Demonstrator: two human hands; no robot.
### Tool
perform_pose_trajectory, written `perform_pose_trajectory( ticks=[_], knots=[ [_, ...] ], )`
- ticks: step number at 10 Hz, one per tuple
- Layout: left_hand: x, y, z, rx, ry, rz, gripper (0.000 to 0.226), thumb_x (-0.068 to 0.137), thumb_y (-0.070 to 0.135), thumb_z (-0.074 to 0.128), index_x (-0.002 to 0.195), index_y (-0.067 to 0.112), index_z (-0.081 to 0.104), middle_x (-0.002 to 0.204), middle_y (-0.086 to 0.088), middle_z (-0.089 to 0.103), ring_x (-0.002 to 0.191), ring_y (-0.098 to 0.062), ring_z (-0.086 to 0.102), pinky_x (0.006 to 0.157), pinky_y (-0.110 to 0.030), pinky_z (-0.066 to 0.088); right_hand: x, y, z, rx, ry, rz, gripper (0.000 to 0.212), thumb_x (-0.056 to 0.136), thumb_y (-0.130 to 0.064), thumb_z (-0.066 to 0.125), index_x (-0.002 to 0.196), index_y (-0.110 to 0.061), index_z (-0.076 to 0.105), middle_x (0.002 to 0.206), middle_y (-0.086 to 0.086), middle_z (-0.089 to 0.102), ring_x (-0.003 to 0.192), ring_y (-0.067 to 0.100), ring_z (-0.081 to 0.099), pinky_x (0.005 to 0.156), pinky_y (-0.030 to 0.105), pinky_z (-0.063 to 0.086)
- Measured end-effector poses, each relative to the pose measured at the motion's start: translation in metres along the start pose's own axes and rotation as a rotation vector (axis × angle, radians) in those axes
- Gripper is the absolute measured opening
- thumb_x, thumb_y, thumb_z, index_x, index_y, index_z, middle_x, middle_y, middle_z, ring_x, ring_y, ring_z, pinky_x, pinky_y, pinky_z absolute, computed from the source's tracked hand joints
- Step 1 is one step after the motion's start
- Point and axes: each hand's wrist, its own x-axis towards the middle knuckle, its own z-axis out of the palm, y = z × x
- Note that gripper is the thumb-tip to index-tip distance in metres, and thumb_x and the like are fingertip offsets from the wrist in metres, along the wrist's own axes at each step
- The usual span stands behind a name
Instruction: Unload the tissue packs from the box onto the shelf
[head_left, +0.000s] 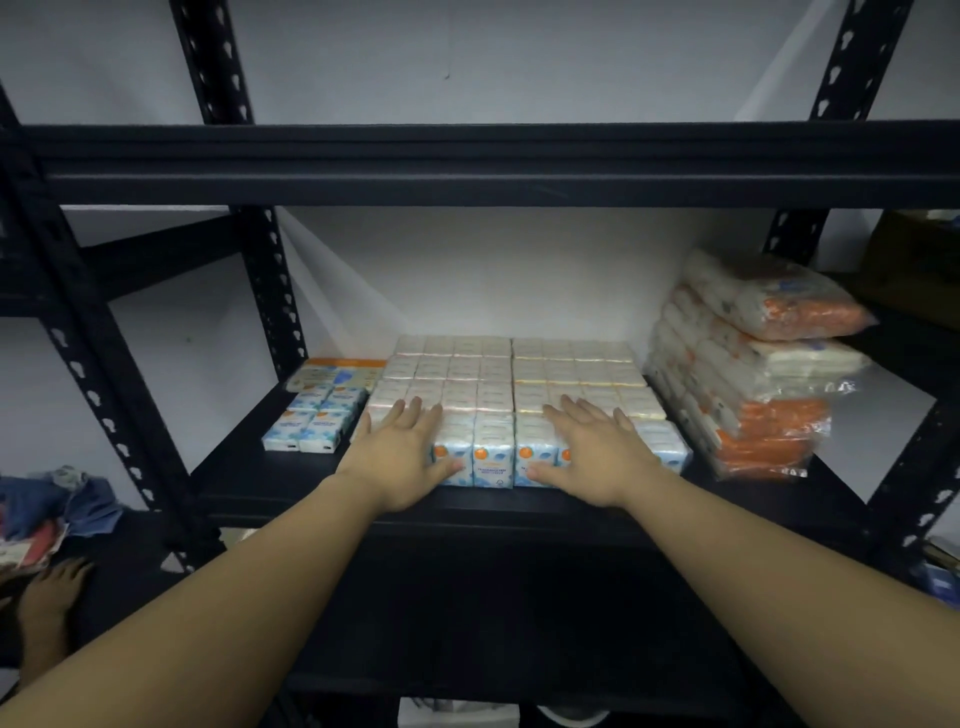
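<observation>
While both arms reach forward over the front edge of the black metal shelf (322, 499), the left hand (402, 457) and the right hand (597, 457) lie flat on a block of tissue packs (498, 384). Neither grip closes on anything: the fingers of each hand are straight and spread, palms down, resting on the front rows of the block. The left thumb touches the blue and white front face of one pack, and the right thumb touches another just beside it.

The packs stand tightly together in rows that run from near the shelf's front edge back to the white wall (467, 270), in two halves side by side with a thin seam between them. To the left of the block, apart from it, sits a smaller group of tissue packs (317, 415), lower than the main block. To the right, a stack of bagged orange and white tissue bundles (753, 374) leans against the rear upright, its bottom bag close to the block's right edge.

At the lower left, beside the rack, another person's hand (52, 587) rests on a dark surface near a heap of clothes (52, 509).
</observation>
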Motion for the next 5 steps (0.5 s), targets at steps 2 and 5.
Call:
perform_pose_trajectory(
  ticks=[2, 5],
  knots=[
    [-0.046, -0.018, -0.011, -0.101, -0.004, 0.025, 0.088, 0.097, 0.076, 0.036, 0.167, 0.031, 0.005, 0.175, 0.0, 0.001, 0.161, -0.021, 0.0, 0.129, -0.055, 0.005, -0.036, -0.044, 0.001, 0.059, 0.09, 0.048, 0.089, 0.093, -0.077, 0.045, 0.165, -0.032, 0.02, 0.173, -0.003, 0.011, 0.16, 0.017, 0.008, 0.129, 0.047, 0.008],
    [-0.116, -0.054, -0.044, -0.163, 0.045, 0.078, 0.085, 0.098, 0.074, 0.038, 0.166, 0.029, 0.014, 0.174, -0.001, 0.016, 0.159, -0.023, 0.015, 0.128, -0.051, 0.019, -0.092, -0.116, -0.013, 0.116, 0.081, 0.124, 0.079, 0.096, -0.071, 0.048, 0.161, -0.029, 0.032, 0.166, -0.003, 0.035, 0.153, 0.02, 0.029, 0.123, 0.046, 0.028]
  ],
)
